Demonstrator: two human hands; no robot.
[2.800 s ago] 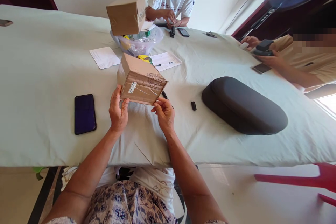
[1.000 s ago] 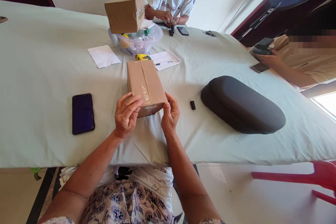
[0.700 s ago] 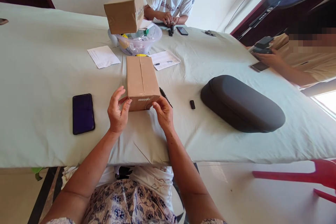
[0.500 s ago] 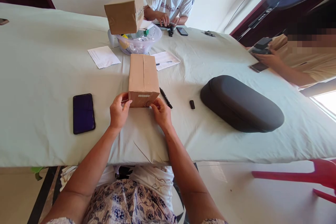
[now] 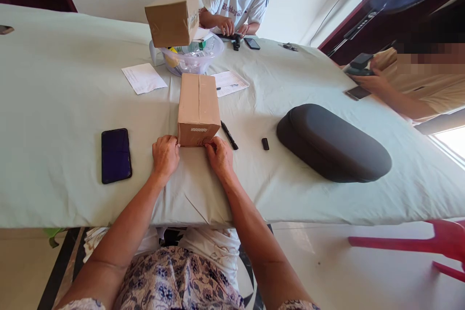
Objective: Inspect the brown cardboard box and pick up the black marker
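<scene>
Both forearms are bare and extend from the near edge toward the far side, converging slightly. The left hand [image 5: 165,154] lies palm down, knuckles up, fingers curled under at the far end. The right hand [image 5: 219,155] lies just right of it in a matching pose, fingers bent and pointing far-left. The 2 hands sit near each other, apart, with wrists straight.
</scene>
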